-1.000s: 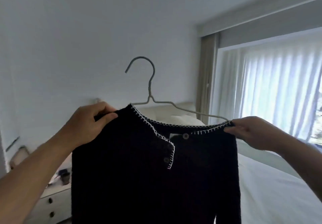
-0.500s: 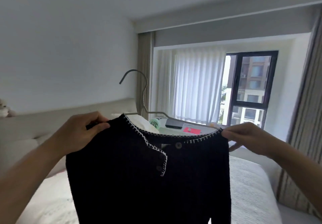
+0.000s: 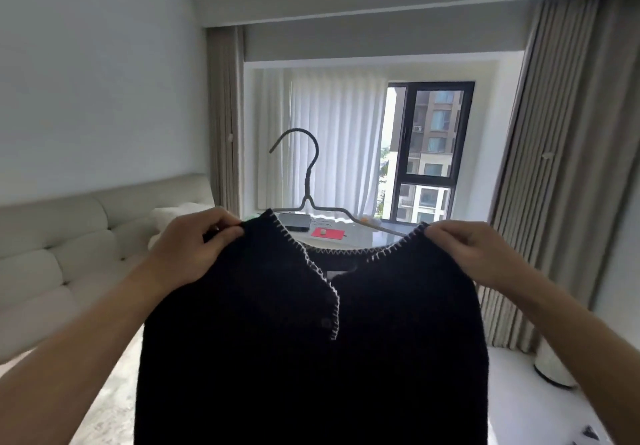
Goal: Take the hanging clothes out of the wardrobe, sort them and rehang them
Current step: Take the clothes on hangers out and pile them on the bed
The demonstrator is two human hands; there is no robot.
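Between both hands [image 3: 187, 247] [image 3: 474, 254], black cardigan [image 3: 311, 358] on hanger [image 3: 306, 181]

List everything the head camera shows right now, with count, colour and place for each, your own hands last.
cardigan: one, black with white stitched edging, held up in the centre foreground.
hanger: one, grey wire, inside the cardigan's shoulders, hook standing above the neckline.
headboard: one, cream padded, along the left wall.
sheer curtain: one, white, over the left part of the window.
window: one, dark-framed, centre back.
drapes: beige, one on each side of the window bay.
red flat item: one, on the sill behind the neckline.
left hand: pinches the cardigan's left shoulder.
right hand: pinches the cardigan's right shoulder.
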